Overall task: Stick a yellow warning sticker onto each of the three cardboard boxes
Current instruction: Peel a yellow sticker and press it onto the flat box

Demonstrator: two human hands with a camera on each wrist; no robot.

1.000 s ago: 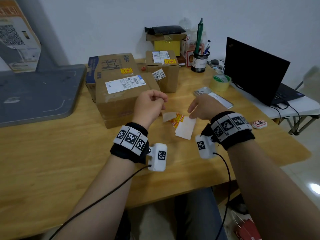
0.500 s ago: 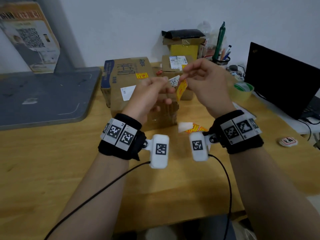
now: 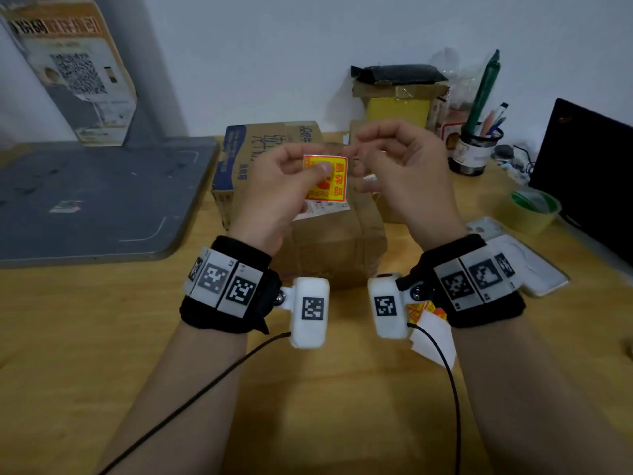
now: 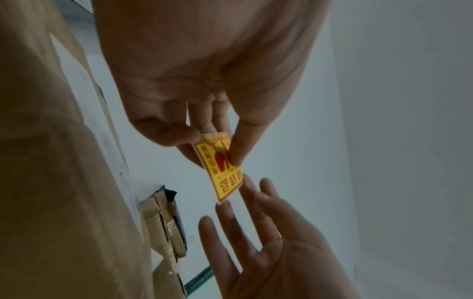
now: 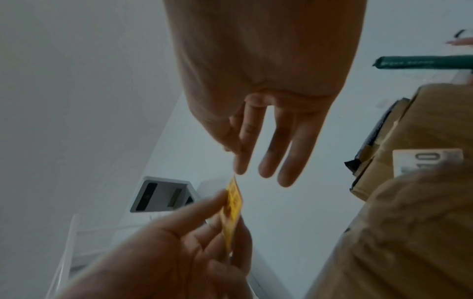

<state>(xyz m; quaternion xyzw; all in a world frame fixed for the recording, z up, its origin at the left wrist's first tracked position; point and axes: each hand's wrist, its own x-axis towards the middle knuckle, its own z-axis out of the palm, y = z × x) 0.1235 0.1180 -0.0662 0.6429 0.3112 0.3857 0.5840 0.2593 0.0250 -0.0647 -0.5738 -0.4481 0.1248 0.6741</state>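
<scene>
Pale wall [image 3: 274,56] rose behind a wooden surface [image 3: 102,354], where a grey board [image 3: 85,200] lay flat at the left and a black laptop screen [image 3: 589,173] stood at the right edge. Two cardboard boxes sat in the middle, touching: a larger one [image 3: 270,145] behind, printed in blue along its left side, and a taped one [image 3: 329,248] in front of it. A third cardboard box [image 3: 359,130] stood further back and was mostly hidden by the right hand. Behind it was a stack of small cartons [image 3: 399,97], and a pen cup [image 3: 474,152] stood to its right. A green-cored tape roll [image 3: 536,209] and a phone in a clear case [image 3: 527,262] lay near the laptop.

Both hands were raised above the boxes. The left hand [image 3: 277,190] held the yellow warning sticker [image 3: 327,178] upright in the air, its grip pinching the sticker between thumb and fingers. The right hand [image 3: 400,176] hovered just beside the sticker's upper right corner, its grip loose, the fingers spread and only slightly bent; in the left wrist view its fingertips [image 4: 247,182] were at the sticker's free edge, but contact was not clear. More stickers [image 3: 421,310] and white backing paper [image 3: 433,341] lay on the surface below the right wrist.
</scene>
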